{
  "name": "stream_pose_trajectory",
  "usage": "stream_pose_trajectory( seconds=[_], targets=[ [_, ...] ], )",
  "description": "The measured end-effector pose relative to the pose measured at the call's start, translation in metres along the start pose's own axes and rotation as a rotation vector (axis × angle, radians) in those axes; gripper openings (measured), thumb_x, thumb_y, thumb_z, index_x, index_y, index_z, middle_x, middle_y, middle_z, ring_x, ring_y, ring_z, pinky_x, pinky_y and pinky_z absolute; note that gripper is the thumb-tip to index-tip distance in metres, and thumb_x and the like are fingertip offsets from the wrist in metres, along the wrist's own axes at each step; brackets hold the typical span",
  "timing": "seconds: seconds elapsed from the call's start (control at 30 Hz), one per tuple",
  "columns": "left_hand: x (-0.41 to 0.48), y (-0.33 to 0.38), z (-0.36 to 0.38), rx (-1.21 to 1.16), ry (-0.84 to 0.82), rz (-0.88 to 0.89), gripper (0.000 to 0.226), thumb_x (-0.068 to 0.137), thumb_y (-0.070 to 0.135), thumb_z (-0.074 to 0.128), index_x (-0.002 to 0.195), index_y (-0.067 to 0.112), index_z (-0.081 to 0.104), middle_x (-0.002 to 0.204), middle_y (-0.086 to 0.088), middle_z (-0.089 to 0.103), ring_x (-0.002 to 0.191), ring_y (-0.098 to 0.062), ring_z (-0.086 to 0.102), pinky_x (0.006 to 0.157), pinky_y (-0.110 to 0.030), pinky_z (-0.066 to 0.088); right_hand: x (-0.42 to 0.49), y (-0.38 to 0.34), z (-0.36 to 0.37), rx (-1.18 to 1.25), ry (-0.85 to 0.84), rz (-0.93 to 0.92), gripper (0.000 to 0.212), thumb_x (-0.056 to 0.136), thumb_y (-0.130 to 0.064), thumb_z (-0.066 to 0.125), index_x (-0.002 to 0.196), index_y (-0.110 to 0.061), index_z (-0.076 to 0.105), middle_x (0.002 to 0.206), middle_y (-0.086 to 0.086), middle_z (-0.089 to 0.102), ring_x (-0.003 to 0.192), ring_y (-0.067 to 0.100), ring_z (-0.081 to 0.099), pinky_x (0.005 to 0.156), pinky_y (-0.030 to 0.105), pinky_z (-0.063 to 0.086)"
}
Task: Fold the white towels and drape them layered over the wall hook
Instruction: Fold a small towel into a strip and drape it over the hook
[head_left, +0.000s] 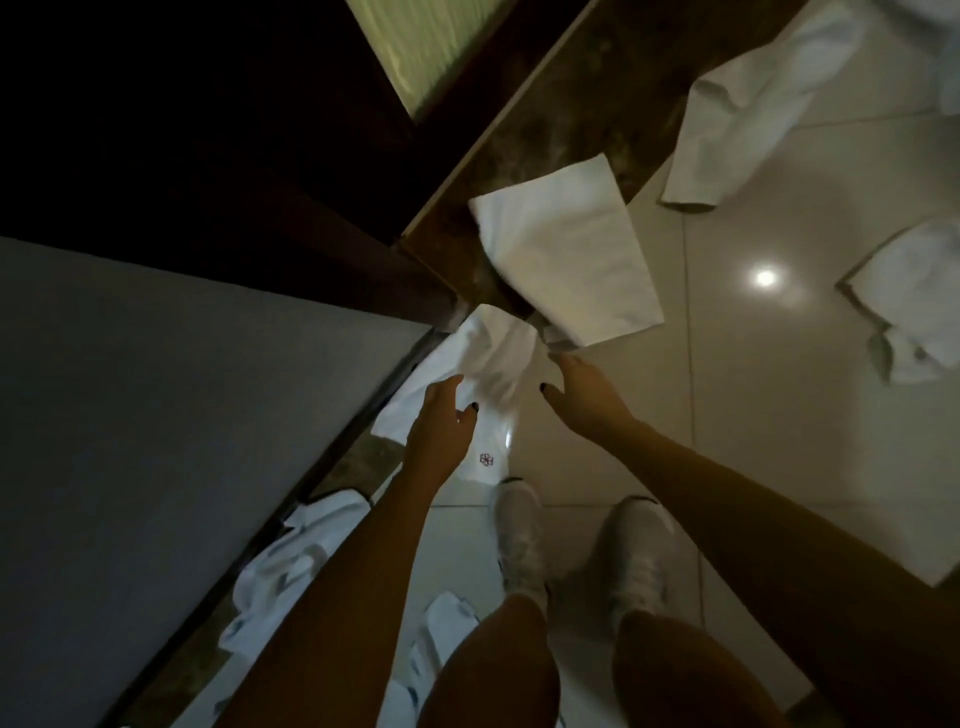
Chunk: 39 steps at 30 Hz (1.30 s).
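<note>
A folded white towel (566, 249) hangs draped at the wall corner; whatever it hangs from is hidden beneath it. Just below it hangs a second white towel (493, 358), blurred, with a small dark logo near its lower edge. My left hand (441, 431) lies against this towel's left side with fingers stretched and thumb apart. My right hand (582, 389) reaches in from the right, and its straight fingertips touch the towel's upper right edge, beside the lower corner of the folded towel.
Loose white towels lie on the glossy tiled floor at the upper right (753, 114), at the right (914, 306) and in a pile at the lower left (291, 571). My white shoes (519, 540) stand below the hands. A grey wall (156, 415) fills the left.
</note>
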<state>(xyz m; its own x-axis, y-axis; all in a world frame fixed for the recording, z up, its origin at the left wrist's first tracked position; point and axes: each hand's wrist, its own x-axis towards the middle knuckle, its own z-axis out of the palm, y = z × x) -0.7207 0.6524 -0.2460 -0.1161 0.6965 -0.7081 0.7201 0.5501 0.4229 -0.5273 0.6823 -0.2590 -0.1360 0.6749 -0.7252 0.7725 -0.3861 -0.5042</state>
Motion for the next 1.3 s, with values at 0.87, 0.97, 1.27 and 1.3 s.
stream_pose_trajectory(
  seconds=[0.87, 0.97, 1.27, 1.3],
  targets=[
    [0.038, 0.008, -0.017, -0.317, 0.174, 0.017, 0.008, 0.098, 0.012, 0.053, 0.090, 0.014, 0.052, 0.086, -0.002, 0.062, 0.073, -0.019, 0.066, 0.068, -0.034, 0.053, 0.007, 0.007, 0.005, 0.266, 0.203, 0.144, 0.024, 0.085, -0.009, 0.064, 0.066, -0.009, 0.050, 0.068, 0.003, 0.052, 0.072, 0.020, 0.051, 0.055, 0.031, 0.031],
    [-0.015, 0.050, -0.062, -0.291, 0.165, 0.043, 0.008, 0.093, 0.005, 0.059, 0.088, 0.008, 0.053, 0.080, -0.004, 0.058, 0.077, -0.021, 0.058, 0.065, -0.028, 0.048, -0.056, -0.014, -0.036, 0.175, 0.292, 0.191, 0.020, 0.088, -0.009, 0.060, 0.071, -0.008, 0.049, 0.076, 0.010, 0.055, 0.085, 0.032, 0.055, 0.063, 0.034, 0.038],
    [-0.197, 0.206, -0.166, -0.454, 0.168, 0.234, 0.012, 0.096, 0.006, 0.058, 0.099, -0.005, 0.061, 0.088, -0.011, 0.062, 0.072, -0.010, 0.059, 0.060, -0.007, 0.047, -0.255, -0.058, -0.173, -0.078, 0.589, 0.157, 0.014, 0.092, -0.016, 0.062, 0.097, -0.004, 0.067, 0.102, 0.019, 0.067, 0.124, 0.036, 0.046, 0.105, 0.042, 0.026],
    [-0.216, 0.222, -0.175, -0.489, 0.164, 0.252, 0.012, 0.096, 0.006, 0.057, 0.101, -0.005, 0.060, 0.090, -0.012, 0.062, 0.075, -0.013, 0.060, 0.062, -0.010, 0.048, -0.279, -0.063, -0.188, -0.084, 0.625, 0.172, 0.012, 0.091, -0.014, 0.062, 0.094, -0.003, 0.067, 0.097, 0.018, 0.067, 0.120, 0.035, 0.049, 0.104, 0.042, 0.027]
  ],
)
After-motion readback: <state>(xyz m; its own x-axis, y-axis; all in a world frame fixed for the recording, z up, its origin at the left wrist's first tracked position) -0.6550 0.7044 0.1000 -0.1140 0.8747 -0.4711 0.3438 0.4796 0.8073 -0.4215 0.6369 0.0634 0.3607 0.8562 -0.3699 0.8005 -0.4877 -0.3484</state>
